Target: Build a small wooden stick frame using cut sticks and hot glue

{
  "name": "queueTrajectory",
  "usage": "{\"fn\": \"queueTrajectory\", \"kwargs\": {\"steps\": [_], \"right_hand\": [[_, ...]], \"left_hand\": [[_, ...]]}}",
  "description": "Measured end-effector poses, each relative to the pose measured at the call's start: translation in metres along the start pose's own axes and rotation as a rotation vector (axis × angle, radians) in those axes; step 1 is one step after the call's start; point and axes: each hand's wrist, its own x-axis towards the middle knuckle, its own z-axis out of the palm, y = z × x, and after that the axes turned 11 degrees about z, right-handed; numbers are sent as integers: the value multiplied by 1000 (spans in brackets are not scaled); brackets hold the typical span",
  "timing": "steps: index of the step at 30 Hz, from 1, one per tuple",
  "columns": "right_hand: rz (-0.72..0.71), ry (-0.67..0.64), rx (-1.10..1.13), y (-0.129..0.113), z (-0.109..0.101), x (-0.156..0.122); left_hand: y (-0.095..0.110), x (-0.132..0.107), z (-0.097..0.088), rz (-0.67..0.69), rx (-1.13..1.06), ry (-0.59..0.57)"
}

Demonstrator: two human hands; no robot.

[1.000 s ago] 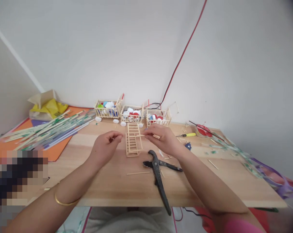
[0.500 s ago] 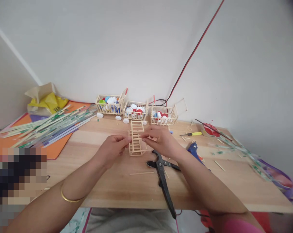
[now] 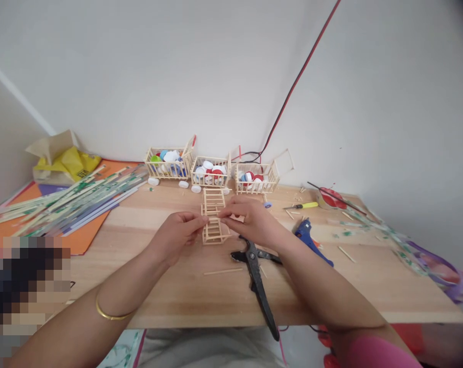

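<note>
A small open frame of thin wooden sticks (image 3: 214,238), with ladder-like bars, stands on the table between my hands. My left hand (image 3: 181,234) pinches its left side between thumb and fingers. From the right, my right hand (image 3: 250,221) has thumb and fingertips pinched at the frame's other side; whether a loose stick is between them I cannot make out. Black cutting pliers (image 3: 255,271) lie with jaws apart just below my right hand. A loose wooden stick (image 3: 223,271) rests in front of the frame.
Behind stand three stick carts, a left cart (image 3: 169,166), a middle cart (image 3: 209,173) and a right cart (image 3: 256,179), holding coloured bottle caps. A blue glue gun (image 3: 308,239), yellow-handled knife (image 3: 308,205) and tape roll (image 3: 329,198) lie right. Bundled sticks (image 3: 86,197) lie left.
The whole view has shifted slightly. Both hands keep nearly the same pinch on the stick frame, and no object has visibly been picked up or put down.
</note>
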Motion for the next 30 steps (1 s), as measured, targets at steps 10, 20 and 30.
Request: {"fn": "queueTrajectory", "kwargs": {"steps": [10, 20, 30], "right_hand": [[120, 41, 47, 8, -5, -10], [181, 17, 84, 8, -2, -12], [185, 19, 48, 5, 1, -10]], "left_hand": [[-2, 2, 3, 10, -12, 26], [-2, 3, 3, 19, -12, 17], [-2, 2, 3, 29, -36, 0]]}}
